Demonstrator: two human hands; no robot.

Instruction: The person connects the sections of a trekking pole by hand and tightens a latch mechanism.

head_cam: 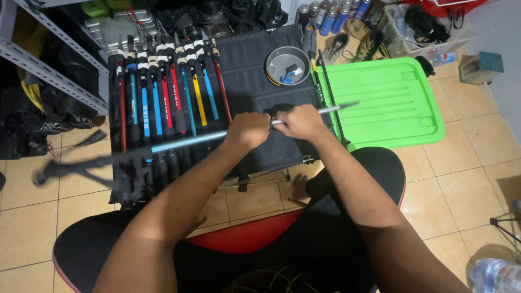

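I hold a trekking pole [184, 141] crosswise over a black folding table [255, 81]. My left hand [247, 130] grips its light blue shaft near the middle. My right hand [300, 121] is closed on the thinner silver section, whose pointed tip [347, 105] reaches over a green plastic lid. The pole's black handle and strap [65, 168] are blurred at the far left, beyond the table edge.
Several poles in red, blue and yellow [165, 89] lie side by side on the table's left half. A grey bowl [287, 65] sits at the back. The green lid [388, 100] lies on the tiled floor at right. Metal shelving [49, 59] stands at left, gas canisters [328, 16] behind.
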